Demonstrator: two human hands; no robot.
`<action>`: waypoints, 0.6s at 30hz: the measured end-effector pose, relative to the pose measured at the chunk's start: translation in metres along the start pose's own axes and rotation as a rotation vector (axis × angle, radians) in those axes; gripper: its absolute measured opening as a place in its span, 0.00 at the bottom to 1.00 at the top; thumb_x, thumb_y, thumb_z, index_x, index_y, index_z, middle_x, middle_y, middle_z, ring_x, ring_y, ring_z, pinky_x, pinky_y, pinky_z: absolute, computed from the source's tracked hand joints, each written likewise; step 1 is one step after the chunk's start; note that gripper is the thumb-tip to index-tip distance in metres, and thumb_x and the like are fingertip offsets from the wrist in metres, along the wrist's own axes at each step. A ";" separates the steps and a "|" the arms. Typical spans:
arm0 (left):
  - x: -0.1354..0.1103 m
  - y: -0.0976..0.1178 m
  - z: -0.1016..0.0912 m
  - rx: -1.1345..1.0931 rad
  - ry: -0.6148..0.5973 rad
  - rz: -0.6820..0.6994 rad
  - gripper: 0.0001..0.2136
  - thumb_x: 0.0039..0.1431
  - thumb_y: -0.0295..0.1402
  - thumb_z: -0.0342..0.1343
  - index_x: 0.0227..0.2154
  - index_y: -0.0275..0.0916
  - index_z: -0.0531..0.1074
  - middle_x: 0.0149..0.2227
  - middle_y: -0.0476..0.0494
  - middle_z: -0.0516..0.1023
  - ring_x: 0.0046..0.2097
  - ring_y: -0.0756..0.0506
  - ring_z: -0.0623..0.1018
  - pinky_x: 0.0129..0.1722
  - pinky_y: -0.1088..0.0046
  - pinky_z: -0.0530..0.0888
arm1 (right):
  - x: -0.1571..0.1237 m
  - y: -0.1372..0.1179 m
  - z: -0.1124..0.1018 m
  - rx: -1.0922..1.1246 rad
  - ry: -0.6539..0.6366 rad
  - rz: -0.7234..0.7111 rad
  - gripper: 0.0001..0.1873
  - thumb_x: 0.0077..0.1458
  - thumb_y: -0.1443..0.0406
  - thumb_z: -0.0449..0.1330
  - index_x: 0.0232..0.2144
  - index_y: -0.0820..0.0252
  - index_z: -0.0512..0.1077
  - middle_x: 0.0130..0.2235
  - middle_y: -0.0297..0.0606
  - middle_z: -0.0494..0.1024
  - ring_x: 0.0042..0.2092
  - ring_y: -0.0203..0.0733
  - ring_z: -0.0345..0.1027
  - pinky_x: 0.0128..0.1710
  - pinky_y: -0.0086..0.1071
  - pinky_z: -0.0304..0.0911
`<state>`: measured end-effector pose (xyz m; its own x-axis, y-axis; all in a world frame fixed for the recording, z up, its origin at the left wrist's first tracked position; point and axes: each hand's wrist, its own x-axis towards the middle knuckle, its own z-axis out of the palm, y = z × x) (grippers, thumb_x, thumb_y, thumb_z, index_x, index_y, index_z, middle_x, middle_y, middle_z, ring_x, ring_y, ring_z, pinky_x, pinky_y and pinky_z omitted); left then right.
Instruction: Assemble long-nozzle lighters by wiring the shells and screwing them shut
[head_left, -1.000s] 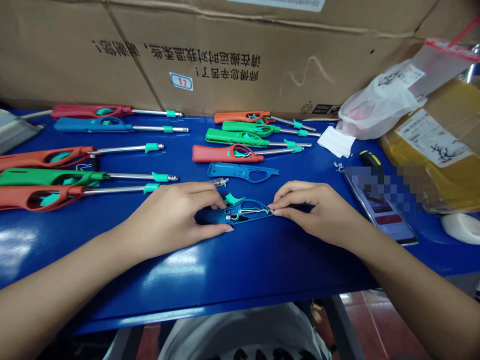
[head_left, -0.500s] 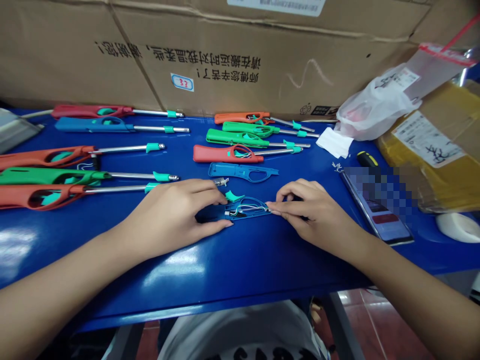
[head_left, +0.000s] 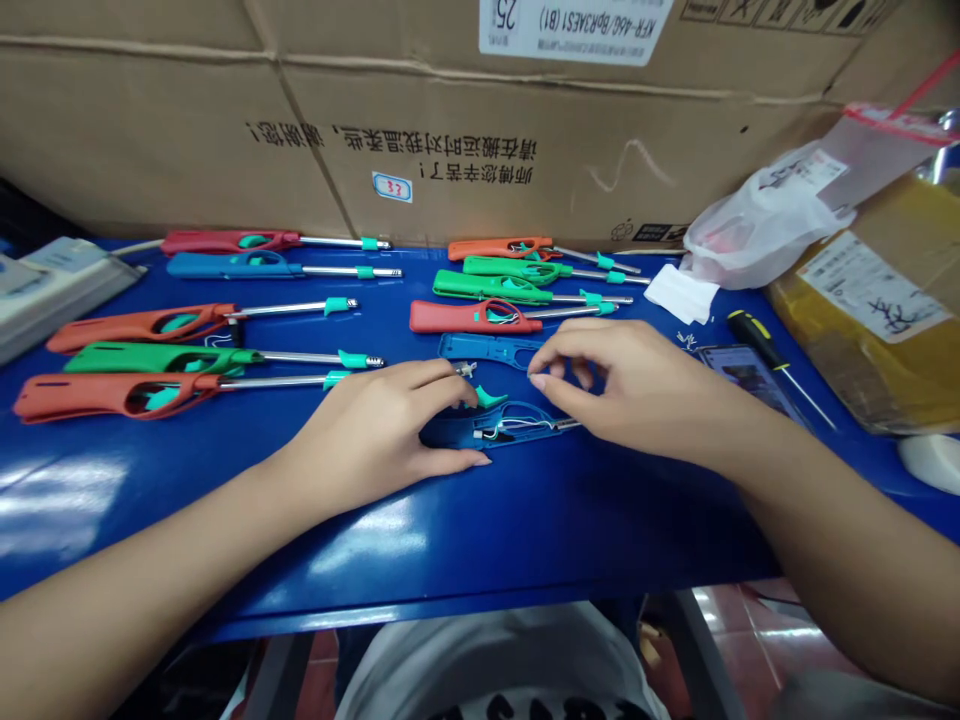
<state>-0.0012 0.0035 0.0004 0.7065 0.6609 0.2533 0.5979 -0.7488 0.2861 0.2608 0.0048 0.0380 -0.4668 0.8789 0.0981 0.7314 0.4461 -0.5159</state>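
My left hand (head_left: 382,425) pinches the rear end of an opened blue lighter shell (head_left: 510,428) that lies flat on the blue table (head_left: 450,530), with white wires and a teal trigger (head_left: 489,399) showing inside it. My right hand (head_left: 626,385) hovers just above the shell's front end, fingers curled with thumb and forefinger close together; I cannot make out anything between them. A second blue shell half (head_left: 487,349) lies right behind, partly under my right hand.
Rows of red, green and blue long-nosed lighters (head_left: 187,355) lie at the left and at the back middle (head_left: 517,290). A cardboard box (head_left: 450,120) walls the back. A phone (head_left: 750,375), screwdriver (head_left: 757,335), plastic bag (head_left: 765,215) and yellow parcel (head_left: 877,310) sit at the right.
My right hand has lifted off the shell's front tip and moved up and back over the spare blue half. My left hand keeps its hold. The camera has tilted up slightly.
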 end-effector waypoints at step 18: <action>-0.002 0.011 0.011 -0.215 -0.053 -0.024 0.08 0.70 0.31 0.55 0.47 0.43 0.76 0.44 0.47 0.79 0.45 0.46 0.80 0.44 0.71 0.76 | -0.003 0.015 0.015 0.268 -0.153 0.126 0.08 0.58 0.70 0.59 0.34 0.57 0.78 0.30 0.29 0.72 0.26 0.32 0.57 0.26 0.29 0.55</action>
<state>0.0079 -0.0063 -0.0072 0.7155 0.6704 0.1966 0.5243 -0.7012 0.4830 0.2662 0.0065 0.0174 -0.4651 0.8797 -0.0990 0.6410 0.2575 -0.7231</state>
